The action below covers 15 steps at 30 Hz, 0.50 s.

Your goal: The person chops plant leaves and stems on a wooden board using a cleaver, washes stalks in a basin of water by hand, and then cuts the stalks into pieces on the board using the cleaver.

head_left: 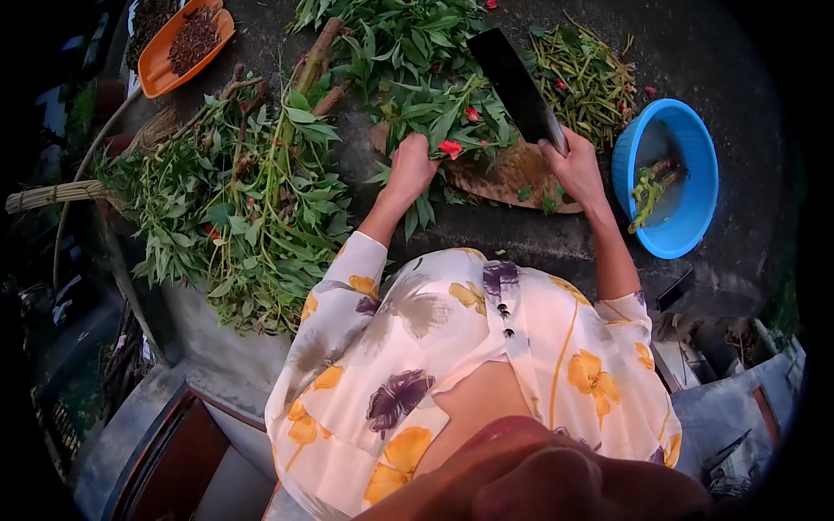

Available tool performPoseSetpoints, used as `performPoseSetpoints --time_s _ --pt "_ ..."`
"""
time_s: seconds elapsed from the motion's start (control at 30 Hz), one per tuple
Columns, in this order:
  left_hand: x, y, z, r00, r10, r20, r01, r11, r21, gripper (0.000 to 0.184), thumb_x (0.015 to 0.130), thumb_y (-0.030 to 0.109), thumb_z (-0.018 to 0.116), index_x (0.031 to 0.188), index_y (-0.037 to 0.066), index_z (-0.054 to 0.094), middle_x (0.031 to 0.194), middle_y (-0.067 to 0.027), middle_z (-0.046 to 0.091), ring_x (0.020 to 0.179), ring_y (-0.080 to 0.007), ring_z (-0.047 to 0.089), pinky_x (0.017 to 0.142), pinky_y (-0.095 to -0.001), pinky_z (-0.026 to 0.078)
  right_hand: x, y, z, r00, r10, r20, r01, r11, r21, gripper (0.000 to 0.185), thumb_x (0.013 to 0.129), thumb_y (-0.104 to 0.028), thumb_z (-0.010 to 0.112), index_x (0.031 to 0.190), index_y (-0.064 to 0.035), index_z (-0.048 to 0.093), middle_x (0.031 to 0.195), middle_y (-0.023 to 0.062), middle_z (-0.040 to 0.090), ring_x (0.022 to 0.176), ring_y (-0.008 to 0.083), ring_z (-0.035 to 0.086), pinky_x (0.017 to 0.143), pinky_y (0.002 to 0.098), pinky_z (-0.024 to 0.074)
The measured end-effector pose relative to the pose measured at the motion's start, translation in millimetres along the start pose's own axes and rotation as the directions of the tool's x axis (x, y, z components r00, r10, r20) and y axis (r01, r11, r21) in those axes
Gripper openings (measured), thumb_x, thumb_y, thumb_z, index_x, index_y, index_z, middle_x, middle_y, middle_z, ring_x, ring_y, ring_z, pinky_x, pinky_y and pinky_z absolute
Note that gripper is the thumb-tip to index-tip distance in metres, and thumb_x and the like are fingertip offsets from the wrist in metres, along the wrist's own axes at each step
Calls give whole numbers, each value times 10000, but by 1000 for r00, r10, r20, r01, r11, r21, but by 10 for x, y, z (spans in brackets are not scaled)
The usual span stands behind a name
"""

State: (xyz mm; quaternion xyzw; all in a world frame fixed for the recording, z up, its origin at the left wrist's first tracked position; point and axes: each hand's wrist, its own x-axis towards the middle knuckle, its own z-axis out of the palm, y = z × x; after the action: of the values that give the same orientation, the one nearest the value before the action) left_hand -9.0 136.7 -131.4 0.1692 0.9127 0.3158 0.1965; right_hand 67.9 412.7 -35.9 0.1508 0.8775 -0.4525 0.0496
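My right hand [574,165] is closed around the handle of a cleaver [512,80], whose broad dark blade points up and to the left above the board. Closed fingers of my left hand [413,165] grip leafy stems [447,111] with red flowers, lying over the left part of a worn wooden cutting board [508,178]. Small green leaf bits are scattered on that board. Beyond it lies a heap of cut stem pieces [586,82]. More leafy greens [408,39] are piled behind the stems that I hold.
Long uprooted leafy plants [269,191] lie to the left. A blue basin [621,174] at the right holds some stems and water. An orange scoop [155,74] with brown dried bits sits at the far left, near a straw broom [61,195].
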Motion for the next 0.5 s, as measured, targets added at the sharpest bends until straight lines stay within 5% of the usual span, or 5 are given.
performPoseSetpoints --time_s 0.13,0.2,0.37,0.43,0.5 --pt "-93 -76 152 999 -46 -21 47 998 47 595 733 90 770 1192 -103 445 1157 -320 500 1004 -519 592 863 -544 517 -462 -234 111 997 -41 59 44 998 -48 156 882 -118 645 899 11 559 597 189 468 535 368 467 554 410 416" --pt "-188 75 49 980 -201 6 200 979 46 710 711 159 823 1232 -97 415 1207 -324 482 1035 -510 587 886 -536 514 -599 -304 167 997 -42 62 43 999 -22 147 884 -100 639 885 12 543 587 195 455 556 409 462 551 417 419" --pt "-184 -190 41 996 80 32 -81 995 61 991 621 415 914 1309 -129 454 1312 -316 440 1179 -472 520 1018 -509 449 -858 -371 202 995 96 -9 -96 995 39 178 894 -110 663 850 12 541 544 143 415 471 255 413 503 356 374" --pt "-212 -50 -275 941 -174 291 192 981 -35 1042 643 524 879 1331 -145 472 1338 -306 461 1273 -430 468 1071 -482 407 -884 -276 178 981 153 -121 -147 987 61 180 918 -127 673 872 18 577 545 63 408 509 106 386 498 311 347" --pt "-242 -122 -460 948 -189 255 228 965 -133 1051 674 569 844 1342 -149 467 1363 -311 458 1269 -407 489 1076 -461 406 -843 -214 140 966 138 -217 -115 987 114 172 926 -134 672 900 18 596 554 43 420 527 94 381 501 303 345"
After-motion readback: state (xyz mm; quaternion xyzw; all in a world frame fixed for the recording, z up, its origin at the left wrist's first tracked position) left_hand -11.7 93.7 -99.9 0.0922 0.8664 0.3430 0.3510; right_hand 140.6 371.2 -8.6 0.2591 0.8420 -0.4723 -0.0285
